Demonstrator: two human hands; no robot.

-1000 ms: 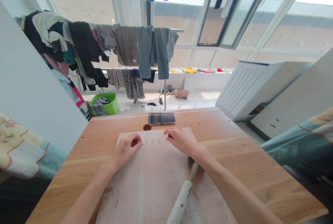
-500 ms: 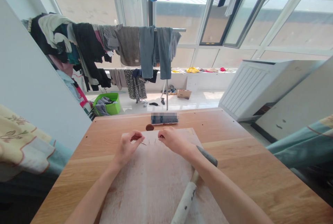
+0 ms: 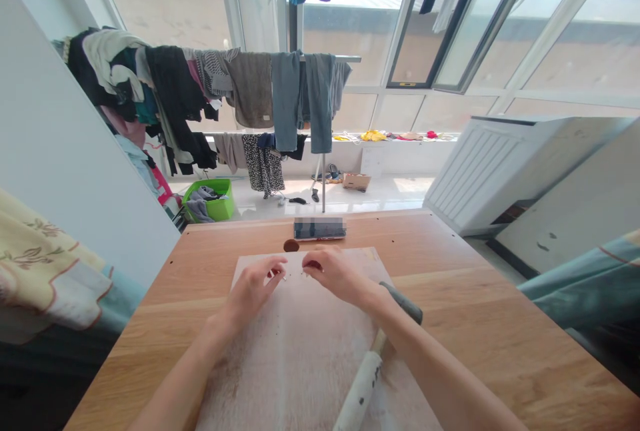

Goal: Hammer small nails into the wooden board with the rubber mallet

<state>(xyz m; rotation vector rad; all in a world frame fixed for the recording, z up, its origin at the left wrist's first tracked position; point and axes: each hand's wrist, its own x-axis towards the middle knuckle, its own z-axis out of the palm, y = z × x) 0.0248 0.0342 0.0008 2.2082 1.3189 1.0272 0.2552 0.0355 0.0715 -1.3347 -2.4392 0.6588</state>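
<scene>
A pale wooden board [image 3: 295, 351] lies on the table beneath both hands. My left hand [image 3: 257, 284] is curled over the board's far part, with a thin, light nail [image 3: 285, 277] at its thumb and fingertips. Close by on the right, my right hand [image 3: 330, 272] pinches low over the board; the small light tip of a nail shows at its fingers, mostly hidden. Tiny dark marks dot the wood between the hands. Under my right forearm rests a hammer [image 3: 357, 391], its handle wrapped in white and its grey head toward the far right.
The wooden table [image 3: 480, 324] extends around the board. At its far edge lies a dark phone-like object [image 3: 320, 229], near a round brown spot [image 3: 291, 245]. Beyond stand a clothes-laden drying rack [image 3: 345, 59], a green basket [image 3: 220, 207] and a white cabinet [image 3: 480, 164].
My left hand has shifted right, closer to my right hand. The thin nails that stood upright between the hands no longer show there. The hammer stays put.
</scene>
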